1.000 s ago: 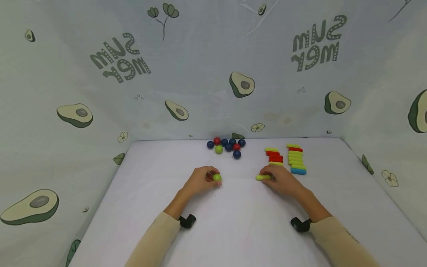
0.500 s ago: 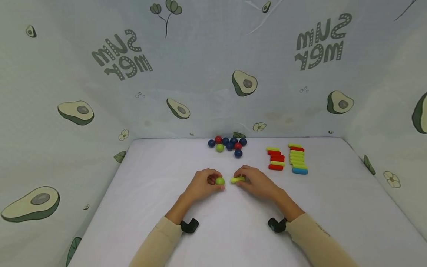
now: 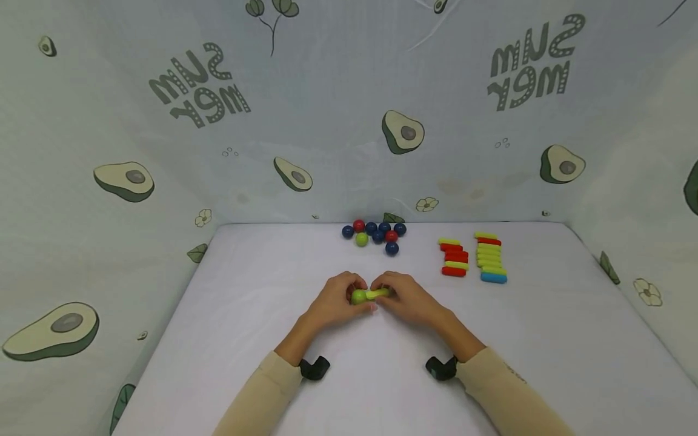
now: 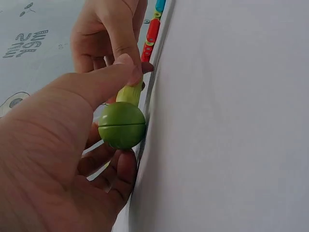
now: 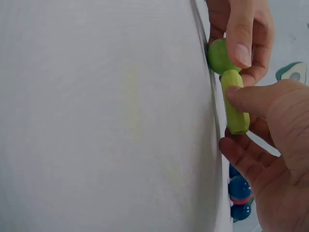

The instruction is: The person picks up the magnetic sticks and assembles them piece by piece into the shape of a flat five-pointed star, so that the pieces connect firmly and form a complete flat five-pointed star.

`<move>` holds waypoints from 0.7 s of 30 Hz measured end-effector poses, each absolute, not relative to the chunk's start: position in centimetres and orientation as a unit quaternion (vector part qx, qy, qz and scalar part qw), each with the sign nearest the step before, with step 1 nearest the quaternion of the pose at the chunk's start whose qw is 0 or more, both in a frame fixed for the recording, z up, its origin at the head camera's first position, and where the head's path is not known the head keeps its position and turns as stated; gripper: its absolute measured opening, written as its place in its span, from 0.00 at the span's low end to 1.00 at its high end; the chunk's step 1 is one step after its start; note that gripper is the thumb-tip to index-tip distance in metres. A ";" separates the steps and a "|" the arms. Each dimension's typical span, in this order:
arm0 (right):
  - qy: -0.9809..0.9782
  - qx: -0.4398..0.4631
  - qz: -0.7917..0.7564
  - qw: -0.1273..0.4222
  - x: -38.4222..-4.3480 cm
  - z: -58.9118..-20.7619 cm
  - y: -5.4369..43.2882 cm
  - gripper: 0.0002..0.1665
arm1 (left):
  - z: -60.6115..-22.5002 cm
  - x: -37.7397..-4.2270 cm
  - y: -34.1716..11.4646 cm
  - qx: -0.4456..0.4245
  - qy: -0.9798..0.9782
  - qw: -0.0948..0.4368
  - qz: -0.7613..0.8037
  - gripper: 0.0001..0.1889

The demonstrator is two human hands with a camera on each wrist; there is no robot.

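A pale backdrop [image 3: 349,91] printed with avocados, flowers, leaves and mirrored lettering rises behind and around a white tabletop [image 3: 382,387]. Over the middle of the tabletop, the person's two hands meet. The left hand [image 3: 335,301] grasps a green ball [image 4: 121,125], its thumb on one side and its fingers curled on the other; a thin groove runs round the ball. The right hand [image 3: 406,297] pinches a yellow stick [image 5: 235,104] between thumb and fingers. The stick lies to the right of the ball, its left end touching it; whether the two are joined, I cannot tell. The hands are close together, fingertips almost meeting.

Beyond them, at the far edge, sits a cluster of balls: six blue balls [image 3: 378,237], two red balls [image 3: 391,236] and a second green ball [image 3: 362,240] on the near side. Far right are two rows of sticks. The left row [image 3: 456,257] mixes red and yellow; the right row [image 3: 489,255] is mostly yellow, with a red stick [image 3: 489,241] toward its far end and a blue stick [image 3: 493,278] at its near end. Both arms wear beige sleeves [image 3: 262,396], with a black device [image 3: 314,368] at each wrist
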State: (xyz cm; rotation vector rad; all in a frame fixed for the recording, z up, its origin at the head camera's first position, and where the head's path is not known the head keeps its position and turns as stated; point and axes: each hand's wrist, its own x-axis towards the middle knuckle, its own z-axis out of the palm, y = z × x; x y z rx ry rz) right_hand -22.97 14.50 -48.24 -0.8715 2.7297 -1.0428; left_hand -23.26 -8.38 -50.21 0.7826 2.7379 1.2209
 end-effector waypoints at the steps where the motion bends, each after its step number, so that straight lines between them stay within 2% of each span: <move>1: 0.893 -0.286 -0.345 0.046 -23.0 -48.3 14.4 0.13 | -50.2 -23.3 -8.3 0.256 0.886 0.018 0.386 0.20; 7: 0.896 -0.264 -0.354 0.051 -23.9 -48.1 14.5 0.17 | -49.9 -23.1 -8.0 0.261 0.901 0.015 0.345 0.13; 13: 0.914 -0.202 -0.350 0.019 -26.6 -47.5 15.8 0.19 | -49.8 -23.0 -8.1 0.248 0.907 0.041 0.338 0.14; 21: 0.947 -0.149 -0.286 0.003 -29.6 -48.0 16.8 0.35 | -50.3 -23.0 -8.6 0.265 0.892 0.069 0.361 0.17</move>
